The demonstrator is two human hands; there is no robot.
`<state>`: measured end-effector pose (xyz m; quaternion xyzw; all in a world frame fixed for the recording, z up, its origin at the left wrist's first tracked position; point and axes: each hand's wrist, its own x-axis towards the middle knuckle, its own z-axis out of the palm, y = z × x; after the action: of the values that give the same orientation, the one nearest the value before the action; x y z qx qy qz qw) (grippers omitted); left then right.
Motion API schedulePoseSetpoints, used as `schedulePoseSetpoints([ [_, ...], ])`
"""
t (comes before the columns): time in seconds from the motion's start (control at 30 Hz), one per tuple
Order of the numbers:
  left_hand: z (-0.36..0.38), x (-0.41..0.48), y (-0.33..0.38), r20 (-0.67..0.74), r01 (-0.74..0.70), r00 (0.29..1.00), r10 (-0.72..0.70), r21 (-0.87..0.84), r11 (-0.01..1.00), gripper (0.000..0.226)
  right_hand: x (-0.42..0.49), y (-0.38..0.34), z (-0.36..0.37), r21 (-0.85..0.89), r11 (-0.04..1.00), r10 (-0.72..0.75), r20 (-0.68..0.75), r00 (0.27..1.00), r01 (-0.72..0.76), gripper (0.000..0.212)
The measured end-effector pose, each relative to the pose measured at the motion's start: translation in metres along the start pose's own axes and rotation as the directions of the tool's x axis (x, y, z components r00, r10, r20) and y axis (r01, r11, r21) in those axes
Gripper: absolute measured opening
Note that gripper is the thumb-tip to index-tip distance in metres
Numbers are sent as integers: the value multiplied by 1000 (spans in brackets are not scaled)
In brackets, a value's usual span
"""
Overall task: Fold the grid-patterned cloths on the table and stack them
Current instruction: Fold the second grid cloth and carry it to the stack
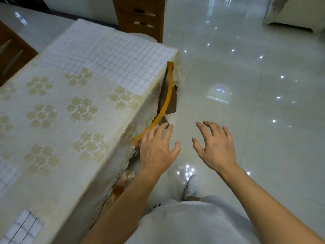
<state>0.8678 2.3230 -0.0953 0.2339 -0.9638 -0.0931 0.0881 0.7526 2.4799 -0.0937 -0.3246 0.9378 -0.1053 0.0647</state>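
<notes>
A white cloth with a blue grid (112,57) lies spread flat on the far end of the table (58,124), which is covered by a cream floral tablecloth. A second grid cloth (7,175) shows at the left edge, and a third with dark lines (21,228) at the bottom left corner. My left hand (156,147) hovers with fingers spread beside the table's right edge, above a chair back. My right hand (214,145) is held out over the floor, fingers spread. Both hands hold nothing and touch no cloth.
A wooden chair (167,97) is tucked under the table's right side, its curved back rail just by my left hand. Another chair (140,16) stands at the far end. Glossy tiled floor (246,85) lies to the right. My white shoe (191,187) is below.
</notes>
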Motion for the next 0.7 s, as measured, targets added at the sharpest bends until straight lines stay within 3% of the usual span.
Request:
schedulePoseSetpoints([
  [0.2,20,83,54,1,-55,998,55,2,998,55,63,66,-26,2,1000,15,-34,999,-15,57],
  [0.33,31,123,83,110,-92,990,87,45,995,60,94,100,-34,32,998,51,-35,998,-49,56],
  [0.7,73,252,112,92,-150,984,152,-25,988,56,204,163,-37,44,991,125,-13,992,-124,56],
])
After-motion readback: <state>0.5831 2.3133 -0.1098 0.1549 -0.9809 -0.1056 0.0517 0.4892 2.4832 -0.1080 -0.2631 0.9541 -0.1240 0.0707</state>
